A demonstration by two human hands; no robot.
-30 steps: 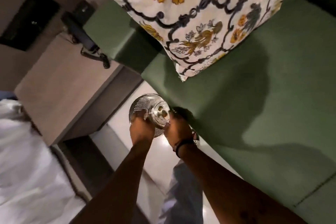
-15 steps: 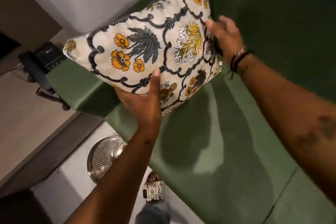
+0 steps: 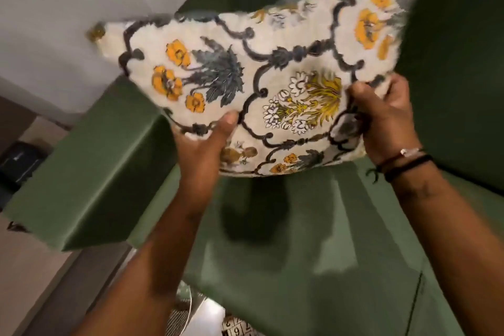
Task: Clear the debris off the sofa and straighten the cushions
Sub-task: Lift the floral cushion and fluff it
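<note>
A white cushion (image 3: pixel 272 68) with yellow flowers and dark scrollwork is held up in the air above the green sofa seat (image 3: pixel 300 240). My left hand (image 3: pixel 207 142) grips its lower edge near the middle, thumb on the front. My right hand (image 3: pixel 381 120) clutches the lower right corner; black bands circle that wrist. The cushion tilts, its right end higher, in front of the dark green sofa back (image 3: pixel 450 49). The seat under the cushion looks bare, with only shadows on it.
The sofa's green armrest (image 3: pixel 90 169) stands at the left. A perforated metal bin (image 3: pixel 180 314) sits on the floor at the bottom edge, partly hidden by my left arm. A black telephone (image 3: pixel 19 163) rests on a wooden surface at far left.
Both hands left the metal bin on the floor, went up to the cushion and lifted it off the seat. My right hand shifted from the cushion's far side to its lower right corner.
</note>
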